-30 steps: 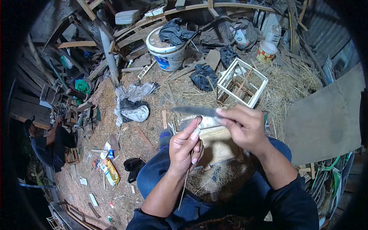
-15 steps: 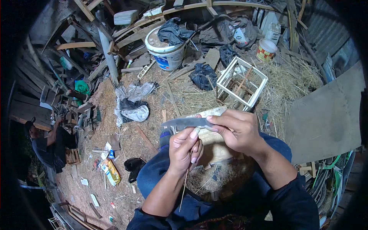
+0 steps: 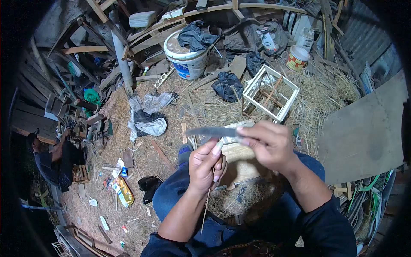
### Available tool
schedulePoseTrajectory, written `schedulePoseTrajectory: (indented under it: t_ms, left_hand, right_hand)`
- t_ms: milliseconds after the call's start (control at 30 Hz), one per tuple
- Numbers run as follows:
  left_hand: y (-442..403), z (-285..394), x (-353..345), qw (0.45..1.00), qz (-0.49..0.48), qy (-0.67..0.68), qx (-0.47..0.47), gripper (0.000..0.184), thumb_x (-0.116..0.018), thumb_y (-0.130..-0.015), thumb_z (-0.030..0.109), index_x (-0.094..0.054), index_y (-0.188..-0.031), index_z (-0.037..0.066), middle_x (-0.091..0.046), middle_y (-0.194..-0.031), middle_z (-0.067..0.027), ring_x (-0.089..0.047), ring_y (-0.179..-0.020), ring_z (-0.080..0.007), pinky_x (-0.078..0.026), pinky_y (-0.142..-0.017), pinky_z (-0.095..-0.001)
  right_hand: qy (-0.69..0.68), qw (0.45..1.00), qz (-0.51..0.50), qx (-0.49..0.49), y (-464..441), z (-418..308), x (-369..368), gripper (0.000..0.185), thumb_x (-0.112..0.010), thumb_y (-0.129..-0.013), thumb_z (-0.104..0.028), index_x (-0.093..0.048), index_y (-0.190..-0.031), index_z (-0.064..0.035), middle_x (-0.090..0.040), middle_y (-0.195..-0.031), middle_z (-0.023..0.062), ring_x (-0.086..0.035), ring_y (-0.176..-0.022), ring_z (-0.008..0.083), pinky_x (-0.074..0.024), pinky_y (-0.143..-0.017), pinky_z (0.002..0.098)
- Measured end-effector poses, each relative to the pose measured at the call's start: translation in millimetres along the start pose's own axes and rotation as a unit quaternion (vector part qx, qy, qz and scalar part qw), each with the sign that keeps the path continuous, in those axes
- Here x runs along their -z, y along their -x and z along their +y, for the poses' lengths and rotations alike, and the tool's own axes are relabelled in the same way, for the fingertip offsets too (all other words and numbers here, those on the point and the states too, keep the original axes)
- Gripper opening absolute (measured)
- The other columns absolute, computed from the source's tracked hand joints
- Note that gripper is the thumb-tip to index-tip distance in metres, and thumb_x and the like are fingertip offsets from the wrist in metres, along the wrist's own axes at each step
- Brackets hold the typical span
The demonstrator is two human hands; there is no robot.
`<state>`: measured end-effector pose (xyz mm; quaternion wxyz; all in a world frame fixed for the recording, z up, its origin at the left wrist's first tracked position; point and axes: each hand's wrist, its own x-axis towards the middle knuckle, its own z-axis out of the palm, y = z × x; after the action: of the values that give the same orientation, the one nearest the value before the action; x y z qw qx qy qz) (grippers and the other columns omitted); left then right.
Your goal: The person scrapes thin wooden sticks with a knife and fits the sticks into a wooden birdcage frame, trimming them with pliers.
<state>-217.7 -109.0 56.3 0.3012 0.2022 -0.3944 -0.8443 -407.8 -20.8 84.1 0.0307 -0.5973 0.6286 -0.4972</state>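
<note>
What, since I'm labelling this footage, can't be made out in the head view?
In the head view:
Knife: blade blurred, so its cutting edge is unclear; handle hidden by the right hand.
Thin strip: partly covered by the left hand; upper end unclear.
Yellow packet: print too small to read.

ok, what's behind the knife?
Pale wood shows beyond the knife; whatever the blade directly covers can't be seen. The upper end of the thin stick is hidden too, by the left hand or blade.
</note>
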Motion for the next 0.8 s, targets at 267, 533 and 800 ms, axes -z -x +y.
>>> schedulePoseTrajectory:
  t_ms: [267, 533, 800]
  left_hand:
    - [2, 2, -3, 1.000, 0.021, -0.005, 0.018, 0.047, -0.057, -0.108, 0.013, -0.050, -0.149, -0.007, -0.048, -0.062, 0.0014, -0.039, -0.043, -0.0065, -0.034, -0.042, -0.0231]
    - [3, -5, 2, 1.000, -0.002, 0.005, -0.008, 0.043, -0.055, -0.107, 0.011, -0.053, -0.149, 0.001, -0.049, -0.062, 0.0016, -0.039, -0.041, -0.0069, -0.033, -0.040, -0.0230]
    - [4, 0, -3, 1.000, 0.015, 0.018, 0.010, 0.042, -0.054, -0.109, 0.013, -0.053, -0.148, -0.004, -0.050, -0.063, -0.0004, -0.041, -0.042, -0.0079, -0.034, -0.040, -0.0237]
  right_hand:
    - [0.001, 0.999, -0.010, 0.039, 0, -3, -8, 0.025, -0.084, -0.078, -0.013, -0.082, -0.103, -0.0128, -0.067, -0.072, 0.0040, -0.066, -0.061, 0.0219, -0.0508, -0.054, 0.0345]
    - [0.032, 0.999, -0.001, -0.011, -1, 8, -4, 0.023, -0.082, -0.081, -0.010, -0.081, -0.104, -0.0105, -0.072, -0.077, 0.0055, -0.068, -0.062, 0.0208, -0.0534, -0.057, 0.0340]
    - [-0.010, 0.999, 0.008, 0.041, 1, -1, -4, 0.024, -0.085, -0.079, -0.013, -0.082, -0.103, -0.0115, -0.067, -0.072, 0.0046, -0.066, -0.061, 0.0209, -0.0507, -0.055, 0.0343]
